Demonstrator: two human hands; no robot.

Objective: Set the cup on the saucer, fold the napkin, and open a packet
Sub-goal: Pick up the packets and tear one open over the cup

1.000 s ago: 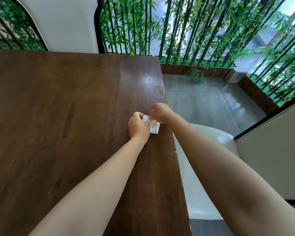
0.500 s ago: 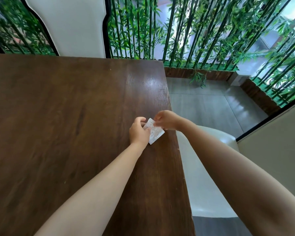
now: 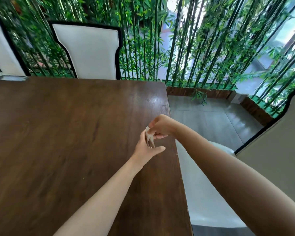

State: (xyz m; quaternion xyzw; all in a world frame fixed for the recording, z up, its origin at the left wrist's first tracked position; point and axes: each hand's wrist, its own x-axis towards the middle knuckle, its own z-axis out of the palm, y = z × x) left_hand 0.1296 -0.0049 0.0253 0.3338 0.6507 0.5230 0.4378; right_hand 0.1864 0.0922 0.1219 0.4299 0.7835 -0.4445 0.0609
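— What's around my hands?

— Both sit over the right edge of the dark brown wooden table (image 3: 61,133); grey tiled floor (image 3: 209,121) and a white chair seat (image 3: 201,193) lie just past it. The wood to the left is open.

— And the packet?

— The small pale paper packet (image 3: 149,139) runs lengthwise away from me, far end up. My right hand (image 3: 161,126) pinches that far end; my left hand (image 3: 147,149) lies open beneath it, thumb spread, touching the packet.
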